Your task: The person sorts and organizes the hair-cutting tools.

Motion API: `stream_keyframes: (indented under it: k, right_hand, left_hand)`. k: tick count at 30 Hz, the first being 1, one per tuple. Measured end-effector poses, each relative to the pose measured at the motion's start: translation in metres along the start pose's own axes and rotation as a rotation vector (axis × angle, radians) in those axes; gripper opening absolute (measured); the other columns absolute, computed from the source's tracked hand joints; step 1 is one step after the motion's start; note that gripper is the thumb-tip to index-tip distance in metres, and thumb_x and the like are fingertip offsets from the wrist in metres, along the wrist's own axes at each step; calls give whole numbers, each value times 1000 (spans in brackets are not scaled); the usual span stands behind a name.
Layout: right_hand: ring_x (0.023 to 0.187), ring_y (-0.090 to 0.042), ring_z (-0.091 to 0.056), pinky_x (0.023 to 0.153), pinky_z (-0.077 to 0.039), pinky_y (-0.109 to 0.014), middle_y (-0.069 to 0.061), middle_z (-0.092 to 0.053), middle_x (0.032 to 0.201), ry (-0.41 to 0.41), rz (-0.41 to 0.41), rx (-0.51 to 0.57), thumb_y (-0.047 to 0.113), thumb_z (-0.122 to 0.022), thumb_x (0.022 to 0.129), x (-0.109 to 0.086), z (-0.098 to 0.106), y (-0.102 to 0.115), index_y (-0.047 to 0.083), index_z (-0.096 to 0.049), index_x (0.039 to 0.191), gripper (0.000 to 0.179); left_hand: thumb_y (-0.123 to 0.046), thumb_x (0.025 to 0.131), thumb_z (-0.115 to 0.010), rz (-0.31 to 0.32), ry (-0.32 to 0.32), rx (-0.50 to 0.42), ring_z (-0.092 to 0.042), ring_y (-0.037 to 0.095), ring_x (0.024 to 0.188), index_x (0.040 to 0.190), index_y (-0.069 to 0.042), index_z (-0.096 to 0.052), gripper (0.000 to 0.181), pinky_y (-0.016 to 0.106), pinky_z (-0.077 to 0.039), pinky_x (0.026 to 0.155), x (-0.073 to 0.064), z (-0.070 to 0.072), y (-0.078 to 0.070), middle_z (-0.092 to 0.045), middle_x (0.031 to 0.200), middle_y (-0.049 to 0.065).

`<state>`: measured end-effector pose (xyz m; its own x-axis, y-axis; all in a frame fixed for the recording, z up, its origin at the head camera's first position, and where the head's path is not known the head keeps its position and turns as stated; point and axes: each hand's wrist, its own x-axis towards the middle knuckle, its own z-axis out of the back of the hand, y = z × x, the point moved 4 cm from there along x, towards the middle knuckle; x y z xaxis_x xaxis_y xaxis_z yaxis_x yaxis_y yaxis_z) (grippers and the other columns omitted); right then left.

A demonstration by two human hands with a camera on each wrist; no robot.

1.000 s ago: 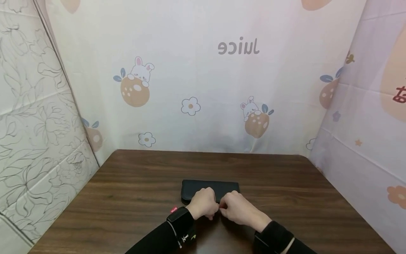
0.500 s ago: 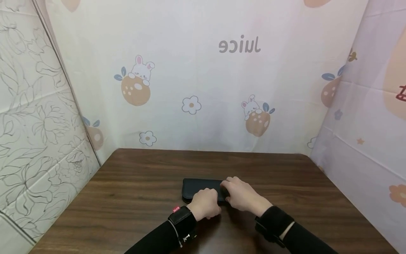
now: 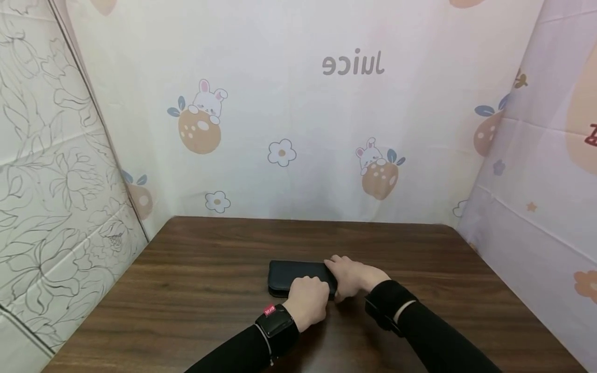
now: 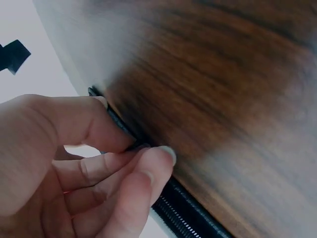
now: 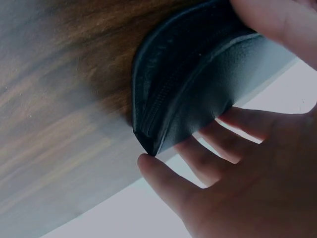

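Observation:
A black zip-around wallet lies on the brown wooden table, its zipped edge facing the person. My left hand is at the near edge. Its fingertips pinch a small dark zipper pull, mostly hidden by them, and the zipper teeth run on past the hand in the left wrist view. Around the wallet's right end, my right hand holds it, with the thumb on the near side and fingers over the top. The wallet's rounded corner and zipper strip show between those fingers in the right wrist view.
The wooden table reaches back to a printed curtain with rabbits and fruit. Patterned sheets hang on the left and right. Black straps circle both wrists over black sleeves.
My right hand has left the spot beside the left hand and moved right and away from the person onto the wallet's right end. The left hand has shifted slightly right along the near edge.

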<state>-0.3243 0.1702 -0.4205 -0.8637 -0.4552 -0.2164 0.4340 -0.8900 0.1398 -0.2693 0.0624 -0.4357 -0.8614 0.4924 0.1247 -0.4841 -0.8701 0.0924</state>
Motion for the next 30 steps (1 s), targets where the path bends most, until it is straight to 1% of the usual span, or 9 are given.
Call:
stream_keyframes:
  k: [6, 10, 14, 17, 20, 22, 25, 27, 30]
  right_hand:
    - [125, -33, -51, 100, -46, -48, -13, -52, 139, 1, 3, -12, 13, -87, 75, 5, 2, 0, 2, -47, 147, 84]
    - [121, -32, -54, 98, -47, -47, -11, -54, 133, 9, -12, -16, 13, -89, 73, 6, 3, -1, 3, -50, 143, 81]
    - [110, -28, -58, 93, -50, -45, -7, -58, 124, 1, -26, -12, 13, -91, 71, 8, 3, -1, 6, -56, 137, 75]
    - [102, -26, -59, 90, -50, -45, -6, -58, 119, -8, -24, -3, 12, -92, 70, 9, 3, -1, 7, -58, 132, 71]
    - [99, -24, -57, 89, -50, -44, -5, -58, 117, -9, -27, -5, 11, -90, 70, 10, 3, -1, 8, -58, 132, 70]
    - [97, -24, -56, 87, -50, -43, -4, -57, 117, -12, -33, -10, 11, -89, 71, 11, 4, -1, 8, -58, 132, 69]
    - [92, -23, -55, 81, -49, -42, -4, -57, 113, -16, -34, -7, 8, -89, 70, 11, 6, 0, 9, -61, 127, 64]
    - [88, -23, -54, 79, -49, -42, -4, -57, 109, -12, -26, -3, 8, -91, 70, 11, 6, 1, 9, -62, 122, 60]
    - [86, -22, -53, 78, -49, -41, -3, -57, 105, -7, -20, -5, 8, -92, 69, 11, 6, 2, 10, -64, 116, 56]
  left_hand:
    - [-28, 88, -79, 9, 14, 6, -66, 18, 68, 74, -18, -73, 18, 34, -54, 57, 2, 0, -1, -67, 75, 0]
    - [-27, 89, -77, 44, 20, -42, -67, 20, 70, 78, -15, -74, 16, 35, -55, 58, 2, -1, 0, -68, 78, 3]
    - [-28, 88, -77, 91, 22, -115, -65, 21, 67, 78, -13, -73, 19, 37, -55, 58, 1, -3, 1, -66, 74, 3]
    - [-30, 88, -76, 92, 15, -131, -63, 21, 64, 75, -12, -72, 23, 36, -54, 56, 1, -4, 2, -64, 70, 3]
    - [-30, 89, -75, 89, 24, -145, -63, 21, 64, 80, -10, -73, 22, 36, -54, 57, 2, -2, 3, -63, 70, 3]
    - [-28, 89, -76, 93, 39, -180, -63, 21, 66, 85, -10, -75, 19, 37, -55, 59, 3, 1, 6, -64, 72, 3]
    - [-22, 87, -78, 98, 63, -249, -61, 20, 66, 86, -10, -75, 12, 37, -54, 60, 6, 3, 9, -63, 72, 1]
    - [-19, 86, -79, 96, 71, -276, -59, 20, 65, 85, -10, -74, 11, 36, -52, 58, 6, 3, 11, -61, 72, 1]
    - [-18, 85, -80, 95, 72, -293, -58, 20, 63, 88, -9, -74, 11, 35, -49, 56, 8, 1, 12, -60, 72, 1]
